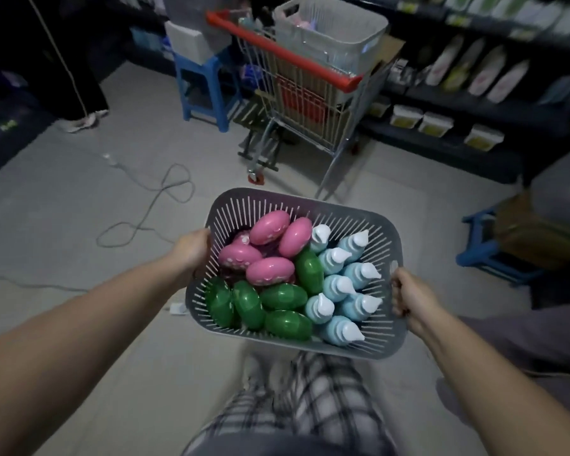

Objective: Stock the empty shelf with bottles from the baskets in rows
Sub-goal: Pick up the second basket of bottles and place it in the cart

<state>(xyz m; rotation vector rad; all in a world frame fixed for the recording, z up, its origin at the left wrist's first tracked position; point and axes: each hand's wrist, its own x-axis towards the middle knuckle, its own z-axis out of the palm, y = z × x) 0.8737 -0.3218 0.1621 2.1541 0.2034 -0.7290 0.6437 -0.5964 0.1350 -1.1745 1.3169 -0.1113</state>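
Inside the basket (310, 204), pink bottles (269, 232) fill the far-left corner, green bottles (247, 304) the near-left corner and blue bottles (343, 284) the right edge. We flag risks: the bottles sit loose and could spill if the basket tips, and the cable (150, 205) could trip us. Right hand (408, 297) fingers curl round the right-edge handle. Left hand (193, 248) holds the left edge with its fingers hidden, so we cannot tell their state.

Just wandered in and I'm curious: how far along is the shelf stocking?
Early, it seems. Done: nothing that shows; the empty shelf is not in view. In hand: the left hand and right hand grip the grey basket by its sides, off the floor. Left: the pink bottles, green bottles and blue bottles all sit in it, unshelved.
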